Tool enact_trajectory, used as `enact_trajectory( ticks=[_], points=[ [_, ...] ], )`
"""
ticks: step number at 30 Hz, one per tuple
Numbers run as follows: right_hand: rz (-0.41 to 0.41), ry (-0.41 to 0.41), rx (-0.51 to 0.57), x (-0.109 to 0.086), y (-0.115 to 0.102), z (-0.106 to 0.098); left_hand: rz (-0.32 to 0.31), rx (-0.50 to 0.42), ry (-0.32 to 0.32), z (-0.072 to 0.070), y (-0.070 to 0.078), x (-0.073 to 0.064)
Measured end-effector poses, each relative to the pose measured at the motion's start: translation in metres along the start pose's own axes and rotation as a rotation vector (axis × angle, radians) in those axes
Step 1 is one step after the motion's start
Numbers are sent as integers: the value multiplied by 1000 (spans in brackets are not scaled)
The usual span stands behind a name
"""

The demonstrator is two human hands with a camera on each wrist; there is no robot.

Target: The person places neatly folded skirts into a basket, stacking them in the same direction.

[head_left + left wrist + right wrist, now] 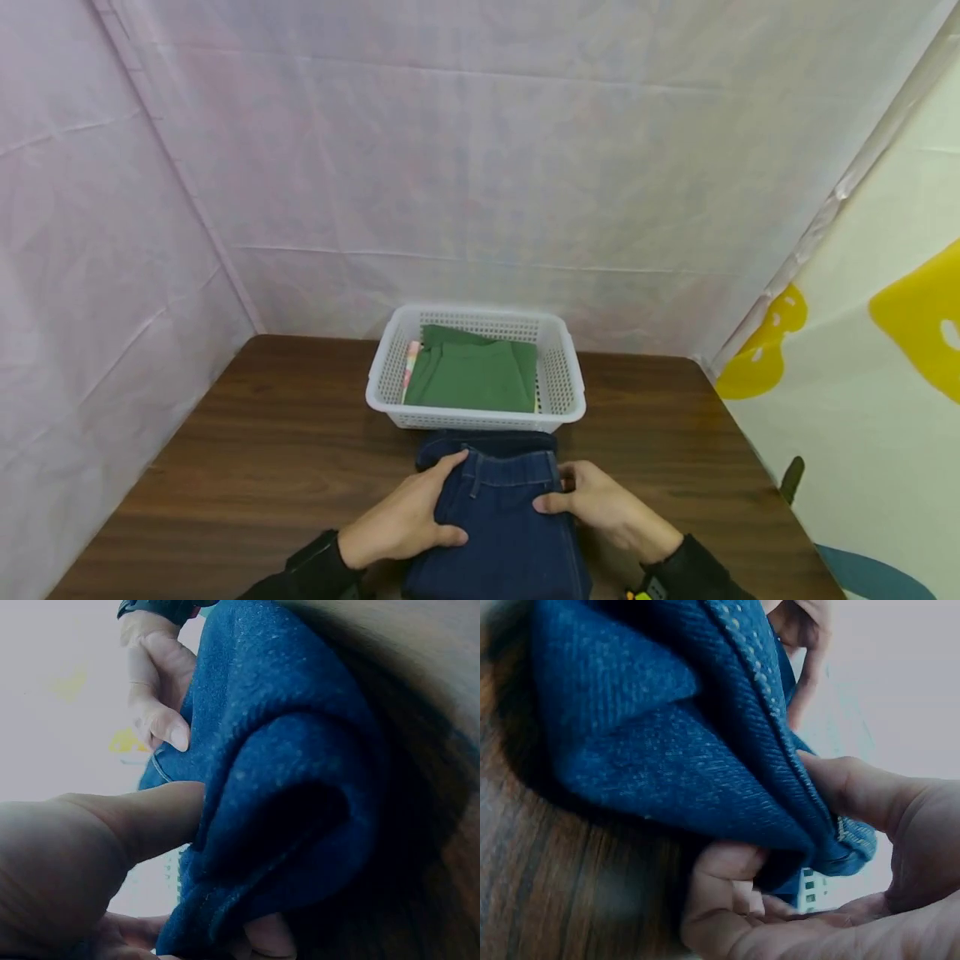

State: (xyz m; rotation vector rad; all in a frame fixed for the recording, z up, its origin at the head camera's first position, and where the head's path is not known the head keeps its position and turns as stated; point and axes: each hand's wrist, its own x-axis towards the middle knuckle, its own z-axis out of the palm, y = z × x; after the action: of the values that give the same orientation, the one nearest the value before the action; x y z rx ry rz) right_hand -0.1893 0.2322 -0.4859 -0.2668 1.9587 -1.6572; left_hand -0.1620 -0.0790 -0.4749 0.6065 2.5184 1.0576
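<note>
Folded blue jeans [498,533] lie at the near middle of the table, waistband toward the basket, with a darker denim fold showing beyond the waistband. My left hand [408,512] grips their left side; in the left wrist view its thumb [161,817] lies on the denim and fingertips show under the lower edge. On the opposite side my right hand [603,504] pinches the edge near the waistband. In the right wrist view the right thumb [855,787] is on top and curled fingers [724,881] are beneath the folded layers.
Just beyond the jeans stands a white plastic basket [558,379], with folded green clothing [472,375] and a pink-patterned piece [410,367] inside. The brown wooden table [285,442] reaches pale fabric walls [480,167] at the back and left.
</note>
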Motion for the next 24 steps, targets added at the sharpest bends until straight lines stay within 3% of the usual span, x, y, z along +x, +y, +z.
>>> enact_trajectory(
  ticks=[4,10,16,24],
  points=[
    [-26,-51,7,2,-1,-1,28,-12,2,1,-4,-1],
    [-87,-150,193,0,3,-2,118,-2,18,0,-8,0],
    [-122,-143,229,-6,2,-6,168,-69,4,-4,-5,-2],
    [-150,-132,238,-18,-17,-11,217,-131,44,-16,10,-14]
  ],
)
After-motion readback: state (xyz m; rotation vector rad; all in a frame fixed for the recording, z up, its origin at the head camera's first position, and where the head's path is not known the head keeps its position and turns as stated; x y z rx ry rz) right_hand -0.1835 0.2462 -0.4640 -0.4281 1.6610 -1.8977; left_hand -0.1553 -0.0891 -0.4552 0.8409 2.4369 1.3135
